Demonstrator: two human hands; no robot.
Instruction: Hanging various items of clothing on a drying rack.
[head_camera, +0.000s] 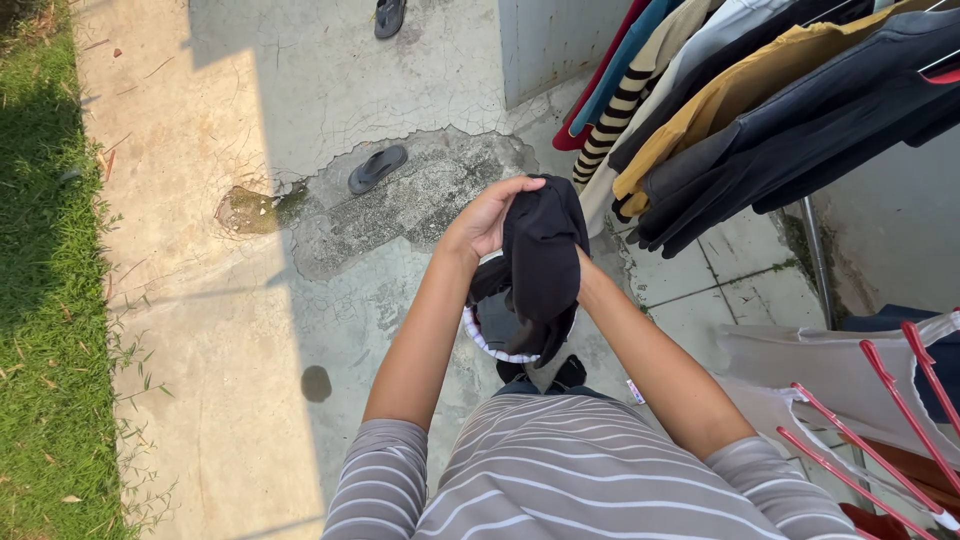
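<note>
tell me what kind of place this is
Likely a backyard laundry-drying spot: clothes hanging on a rack, cracked concrete paving beside grass, and both hands, left hand showing, holding a black garment.

A black garment (541, 262) hangs bunched and crumpled from the left hand (486, 220), which grips its upper edge; the right hand is hidden beneath the cloth. Folds droop below the left hand, and a pale, striped trim curves along the lower edge, under that same hand
</note>
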